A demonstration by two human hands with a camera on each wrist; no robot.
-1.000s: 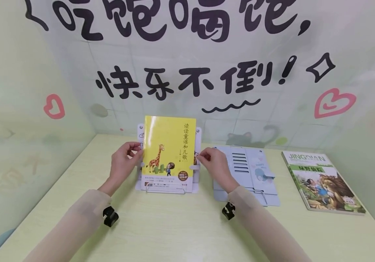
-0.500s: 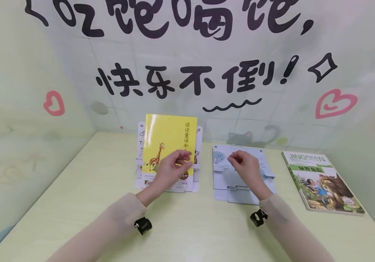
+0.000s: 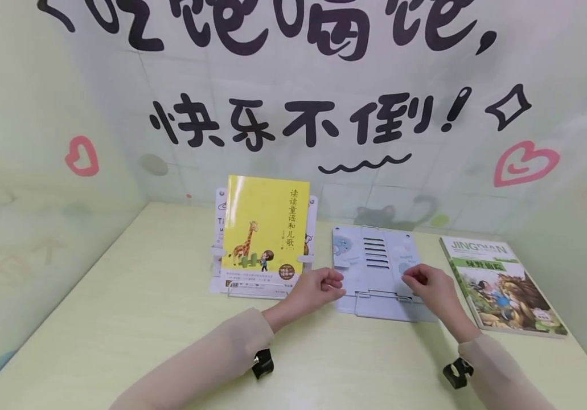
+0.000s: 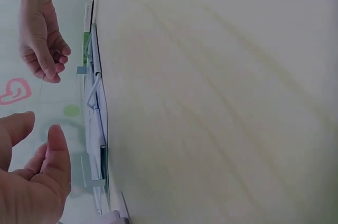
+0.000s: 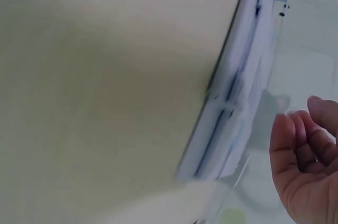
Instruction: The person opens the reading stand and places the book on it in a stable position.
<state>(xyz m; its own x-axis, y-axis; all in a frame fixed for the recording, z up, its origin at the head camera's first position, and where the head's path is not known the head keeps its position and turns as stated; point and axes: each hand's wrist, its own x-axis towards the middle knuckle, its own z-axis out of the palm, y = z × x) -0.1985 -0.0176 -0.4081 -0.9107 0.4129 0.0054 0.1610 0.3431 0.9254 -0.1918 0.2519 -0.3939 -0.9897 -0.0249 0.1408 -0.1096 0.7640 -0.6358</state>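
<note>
Over the left front corner of a folded light-blue book stand (image 3: 390, 270), my left hand (image 3: 312, 293) hovers with nothing in it. Its thumb and fingers are apart in the left wrist view. My right hand (image 3: 432, 287) is above the stand's right side, its fingers loosely curled around nothing. The stand lies low on the table, with slots in its middle panel and a wire rest at the front. To its left a yellow book (image 3: 267, 219) with a giraffe leans upright on a white book stand (image 3: 218, 262), behind its side clips and wire rest.
A green-and-white book (image 3: 503, 285) with a lion on its cover lies flat on the table (image 3: 170, 319) at the right. Behind the table rises a pale backdrop (image 3: 273, 74) with large black lettering, and side panels stand left and right.
Both hands have left the yellow book's edges and moved right and toward me, to the blue book stand. The yellow book stays upright on its stand.
</note>
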